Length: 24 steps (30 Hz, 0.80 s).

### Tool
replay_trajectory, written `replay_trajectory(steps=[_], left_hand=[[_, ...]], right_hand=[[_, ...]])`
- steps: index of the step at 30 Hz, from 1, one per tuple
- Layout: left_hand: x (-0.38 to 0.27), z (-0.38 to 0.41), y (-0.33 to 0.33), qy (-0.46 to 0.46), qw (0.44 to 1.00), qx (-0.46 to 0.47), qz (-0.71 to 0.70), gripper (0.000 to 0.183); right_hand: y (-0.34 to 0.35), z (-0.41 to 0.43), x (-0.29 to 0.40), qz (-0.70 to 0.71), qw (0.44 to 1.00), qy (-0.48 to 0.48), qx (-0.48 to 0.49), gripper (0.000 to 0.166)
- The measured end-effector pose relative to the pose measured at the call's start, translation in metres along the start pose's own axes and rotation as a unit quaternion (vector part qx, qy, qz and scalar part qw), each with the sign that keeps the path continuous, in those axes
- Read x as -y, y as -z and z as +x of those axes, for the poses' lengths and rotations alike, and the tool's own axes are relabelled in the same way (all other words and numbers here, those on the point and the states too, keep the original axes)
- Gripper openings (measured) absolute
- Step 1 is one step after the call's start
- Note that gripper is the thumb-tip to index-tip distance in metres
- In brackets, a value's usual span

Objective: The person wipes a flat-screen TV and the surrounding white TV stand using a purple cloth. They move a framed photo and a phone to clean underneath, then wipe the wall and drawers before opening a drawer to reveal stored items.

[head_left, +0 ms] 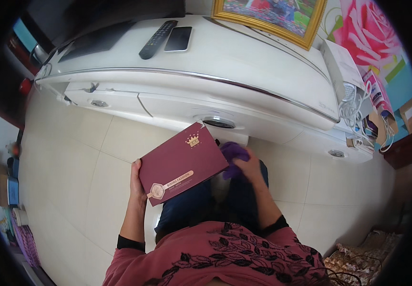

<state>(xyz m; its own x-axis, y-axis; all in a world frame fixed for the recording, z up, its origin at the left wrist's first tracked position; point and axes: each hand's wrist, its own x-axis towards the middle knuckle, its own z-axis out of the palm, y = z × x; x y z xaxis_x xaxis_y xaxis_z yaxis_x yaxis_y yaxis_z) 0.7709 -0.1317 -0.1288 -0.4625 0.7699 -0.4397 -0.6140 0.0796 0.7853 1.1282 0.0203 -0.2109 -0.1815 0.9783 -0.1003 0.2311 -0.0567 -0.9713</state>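
Note:
A flat maroon cardboard box (182, 162) with a gold crown and printed writing is held tilted above my lap. My left hand (137, 178) grips its left end, thumb on the top face and the other fingers hidden beneath. In my right hand (250, 166) is a bunched purple cloth (234, 157), pressed against or just beside the box's right end; whether they touch is unclear. A small dark tab shows at that end, above the cloth.
Ahead stands a white cabinet (227, 80) with drawers, bearing a remote control (158, 39), a smartphone (178, 39) and a gold-framed picture (263, 26). White cables (351, 111) hang beside boxes at the right. A woven mat (365, 254) lies lower right on the tiled floor (73, 171).

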Motion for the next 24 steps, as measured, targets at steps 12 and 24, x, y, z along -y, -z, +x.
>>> replay_trajectory(steps=[12, 24], left_hand=[[0.012, 0.011, 0.008, 0.015, 0.992, 0.035, 0.122, 0.045], [0.039, 0.015, 0.038, 0.035, 0.983, 0.012, 0.182, 0.044]], right_hand=[[0.123, -0.049, 0.054, -0.390, 0.913, 0.108, -0.051, 0.075], [-0.038, -0.064, 0.074, -0.245, 0.879, 0.298, 0.281, 0.079]])
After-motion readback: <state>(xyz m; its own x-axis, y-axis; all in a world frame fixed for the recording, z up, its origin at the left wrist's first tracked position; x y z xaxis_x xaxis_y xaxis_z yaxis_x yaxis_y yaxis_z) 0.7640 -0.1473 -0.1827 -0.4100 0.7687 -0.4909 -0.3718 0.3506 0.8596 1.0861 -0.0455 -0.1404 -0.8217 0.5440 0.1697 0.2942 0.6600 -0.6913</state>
